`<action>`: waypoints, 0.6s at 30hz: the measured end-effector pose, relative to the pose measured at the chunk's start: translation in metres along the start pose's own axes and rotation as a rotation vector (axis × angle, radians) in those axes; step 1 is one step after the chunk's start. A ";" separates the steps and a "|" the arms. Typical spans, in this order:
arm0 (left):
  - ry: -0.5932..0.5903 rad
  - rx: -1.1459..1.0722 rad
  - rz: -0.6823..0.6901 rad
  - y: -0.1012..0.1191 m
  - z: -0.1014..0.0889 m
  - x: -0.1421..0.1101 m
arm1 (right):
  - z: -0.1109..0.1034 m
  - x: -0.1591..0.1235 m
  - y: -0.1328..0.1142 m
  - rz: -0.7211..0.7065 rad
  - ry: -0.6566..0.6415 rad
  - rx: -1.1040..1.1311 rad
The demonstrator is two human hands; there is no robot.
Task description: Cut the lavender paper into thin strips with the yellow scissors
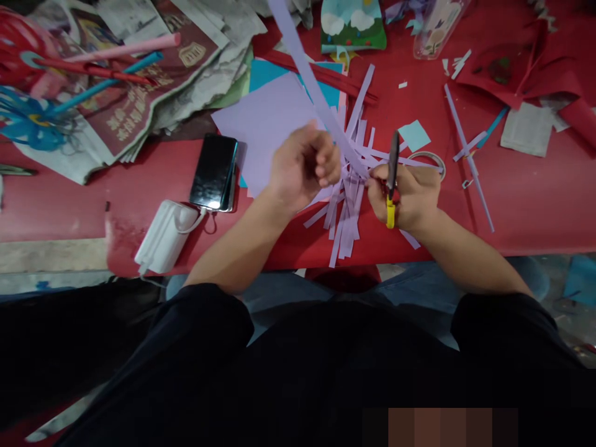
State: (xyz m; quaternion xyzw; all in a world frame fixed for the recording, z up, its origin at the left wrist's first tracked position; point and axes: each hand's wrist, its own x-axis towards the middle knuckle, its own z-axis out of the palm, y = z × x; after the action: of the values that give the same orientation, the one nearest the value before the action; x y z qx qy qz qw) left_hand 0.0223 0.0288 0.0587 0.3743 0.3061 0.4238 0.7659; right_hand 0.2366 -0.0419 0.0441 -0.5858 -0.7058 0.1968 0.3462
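My right hand (410, 192) is closed around scissors (392, 177) with a yellow handle and dark blades pointing away from me. Its thumb and fingertips also pinch the near end of a long purple paper strip (302, 59), which rises toward the top of the view. Just left of that strip, my left hand (307, 158) has its fingers curled in, and I see nothing in them. Under and between the hands lies a loose pile of cut purple strips (347, 223). A large purple sheet (261, 127) lies beneath my left hand, over blue paper (261, 74).
Left of the sheet are a phone (214, 171) and a white power bank (165, 239) joined by cable. Newspapers (153, 112) and paper pinwheel-like flowers (35, 121) fill the far left. A tape roll (435, 158), a light-blue square (416, 135) and crossed strips (468, 149) lie right.
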 end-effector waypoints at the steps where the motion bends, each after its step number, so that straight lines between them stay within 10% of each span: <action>1: -0.078 0.061 -0.075 -0.002 0.000 -0.002 | -0.002 0.000 0.004 -0.047 0.014 -0.046; 6: -0.362 0.197 -0.285 0.002 0.007 -0.016 | -0.010 0.004 0.017 -0.291 0.029 -0.345; 12: -0.485 0.318 -0.195 0.011 0.009 -0.021 | -0.008 0.004 0.020 -0.533 0.199 -0.459; 18: -0.313 0.477 0.018 0.003 0.007 -0.014 | -0.005 0.005 0.008 -0.193 0.366 -0.192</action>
State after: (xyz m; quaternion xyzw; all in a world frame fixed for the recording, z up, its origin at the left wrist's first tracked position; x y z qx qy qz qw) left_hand 0.0207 0.0156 0.0668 0.6076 0.2720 0.2835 0.6903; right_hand 0.2451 -0.0354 0.0436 -0.5717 -0.6996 -0.0148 0.4283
